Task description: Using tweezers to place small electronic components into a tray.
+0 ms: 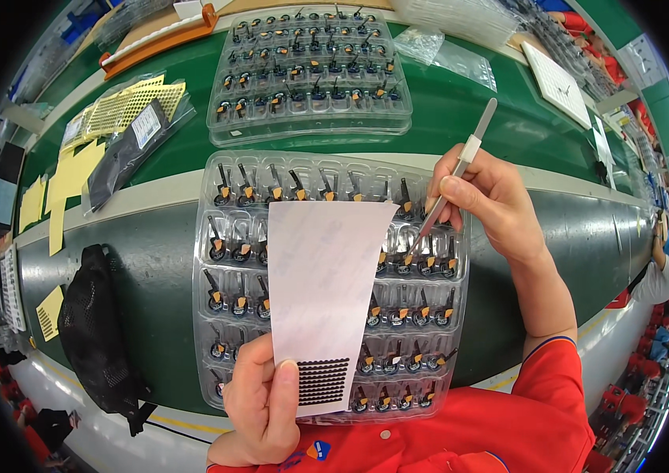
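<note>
My left hand (pixel 265 406) pinches the lower left edge of a white backing sheet (pixel 323 276). Rows of small black stickers (pixel 323 381) fill the sheet's lower end. In my right hand (pixel 483 193) is a pair of metal tweezers (pixel 467 158), gripped like a pen, with the tips down at a small part (pixel 405 262) in the tray. The clear plastic tray (pixel 202 236) lies under both hands. Its pockets hold black round parts with stems and orange tabs, such as this one (pixel 215 293). The sheet hides the tray's middle.
Behind stands a stack of similar filled trays (pixel 311 126). Yellow sticker sheets (pixel 74 177) and a dark bagged packet (pixel 133 154) lie at the left, near a black mesh bag (pixel 98 339). A white perforated board (pixel 555 83) and an orange rack (pixel 159 43) are farther back.
</note>
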The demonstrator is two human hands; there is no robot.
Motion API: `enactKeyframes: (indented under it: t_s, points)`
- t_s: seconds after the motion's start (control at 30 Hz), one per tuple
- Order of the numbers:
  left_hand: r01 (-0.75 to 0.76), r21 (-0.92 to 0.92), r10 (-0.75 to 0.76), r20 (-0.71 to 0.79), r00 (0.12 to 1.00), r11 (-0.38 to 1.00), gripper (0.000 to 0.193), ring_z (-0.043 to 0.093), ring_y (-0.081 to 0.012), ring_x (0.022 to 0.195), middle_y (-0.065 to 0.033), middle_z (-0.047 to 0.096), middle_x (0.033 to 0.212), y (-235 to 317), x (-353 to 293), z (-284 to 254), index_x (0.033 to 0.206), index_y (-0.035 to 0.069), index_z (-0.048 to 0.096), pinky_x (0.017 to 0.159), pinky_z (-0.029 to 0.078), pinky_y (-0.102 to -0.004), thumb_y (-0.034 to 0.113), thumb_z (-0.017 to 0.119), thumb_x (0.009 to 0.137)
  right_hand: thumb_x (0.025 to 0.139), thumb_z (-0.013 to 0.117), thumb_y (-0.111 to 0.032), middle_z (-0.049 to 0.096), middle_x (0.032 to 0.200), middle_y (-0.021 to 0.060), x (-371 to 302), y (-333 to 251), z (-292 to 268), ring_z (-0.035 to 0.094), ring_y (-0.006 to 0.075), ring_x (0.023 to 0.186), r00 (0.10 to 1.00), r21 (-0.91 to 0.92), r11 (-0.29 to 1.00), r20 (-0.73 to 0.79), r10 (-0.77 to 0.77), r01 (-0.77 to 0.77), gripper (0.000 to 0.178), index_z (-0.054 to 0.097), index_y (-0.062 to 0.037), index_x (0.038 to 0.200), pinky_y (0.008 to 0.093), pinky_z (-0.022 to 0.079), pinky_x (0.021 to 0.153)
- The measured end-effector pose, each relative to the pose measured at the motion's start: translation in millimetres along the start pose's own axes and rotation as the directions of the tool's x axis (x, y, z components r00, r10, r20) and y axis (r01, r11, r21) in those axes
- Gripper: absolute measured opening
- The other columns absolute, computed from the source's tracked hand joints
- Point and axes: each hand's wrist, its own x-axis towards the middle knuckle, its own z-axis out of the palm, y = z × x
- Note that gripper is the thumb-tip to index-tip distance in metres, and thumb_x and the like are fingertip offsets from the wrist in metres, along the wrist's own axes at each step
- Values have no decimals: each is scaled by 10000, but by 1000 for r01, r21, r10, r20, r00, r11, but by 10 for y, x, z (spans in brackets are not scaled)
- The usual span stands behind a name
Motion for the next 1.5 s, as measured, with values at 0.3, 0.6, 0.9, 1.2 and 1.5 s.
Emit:
enactKeyframes:
  t_s: [0.3, 0.6, 0.9, 1.2, 1.5]
  points:
    - [4, -1, -4, -6, 1000, 1000, 264, 548, -63, 661, -92, 638, 796, 13, 4, 13, 1136, -97, 453, 590, 419, -190, 25, 434, 903, 890, 569, -214, 592, 781, 71, 8, 6, -4, 547, 75, 614, 1000, 11, 1000, 10, -7, 7, 212, 533, -5, 901, 188, 423, 504]
    - [31, -32, -31, -15, 999, 999, 261, 533, -49, 658, -82, 634, 794, 22, -7, 29, 1138, -96, 451, 589, 404, -180, 19, 428, 904, 893, 561, -206, 585, 781, 69, 37, -31, -19, 548, 79, 609, 999, 24, 999, 30, -22, 21, 203, 529, -6, 897, 190, 419, 501]
    - [20, -42, -21, -14, 1000, 999, 258, 522, -45, 647, -88, 632, 813, 26, -4, 21, 1137, -94, 451, 578, 393, -177, 11, 419, 903, 895, 560, -195, 583, 784, 64, 48, -22, -8, 559, 74, 620, 999, -31, 999, 49, -7, 9, 195, 534, -2, 891, 186, 421, 505]
    - [4, -12, -5, -28, 1000, 1000, 253, 526, -53, 640, -95, 635, 820, 30, 0, 32, 1127, -96, 455, 564, 396, -186, 11, 423, 900, 895, 562, -189, 587, 790, 64, 55, -32, -14, 563, 71, 622, 998, -34, 999, 63, -4, 6, 192, 539, 1, 879, 182, 425, 508]
    - [16, -27, -17, -34, 999, 1000, 256, 535, -59, 654, -102, 636, 839, 15, -13, 32, 1129, -99, 454, 575, 402, -187, 11, 427, 899, 896, 558, -178, 590, 785, 67, 54, -25, -18, 566, 72, 625, 998, -41, 999, 69, -11, 14, 184, 538, 4, 877, 181, 424, 505]
